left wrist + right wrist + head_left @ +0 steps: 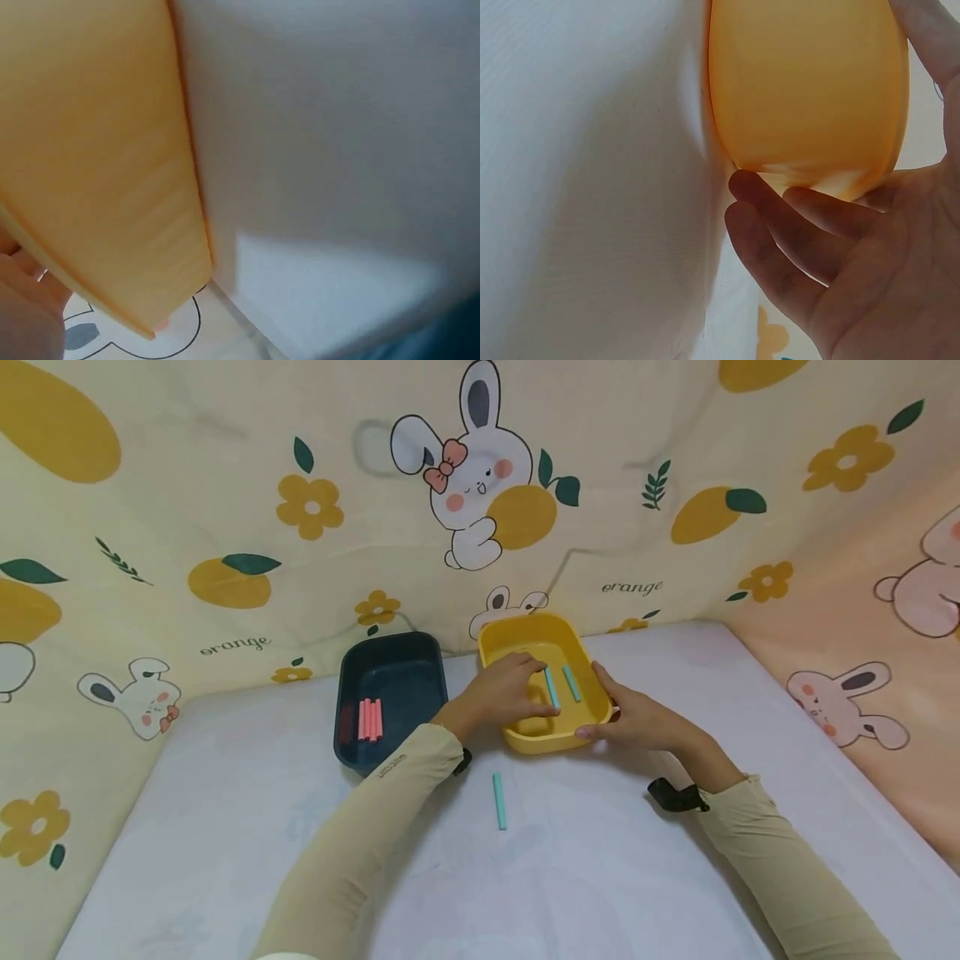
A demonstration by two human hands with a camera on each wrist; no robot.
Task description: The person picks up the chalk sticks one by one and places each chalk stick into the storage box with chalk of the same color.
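The yellow tray [528, 745] stands at the back of the table. Reaching over its left side, my left hand [501, 689] has finger and thumb at the two ends of a teal chalk stick [552, 687], and appears to pinch it. A second teal chalk stick [572, 683] lies to the right inside the tray. My right hand [637, 718] grips the tray's right front corner, thumb at the rim and fingers around the outer wall [806, 97]. Another teal chalk stick [499, 802] lies on the table in front. The left wrist view shows the tray's outer side [105, 150], hiding the left fingertips.
A dark blue tray [405, 664] stands left of the yellow one, with several pink chalk sticks [371, 720] side by side in it. The white tabletop [570, 860] ends at a patterned cloth backdrop [360, 560] behind both trays.
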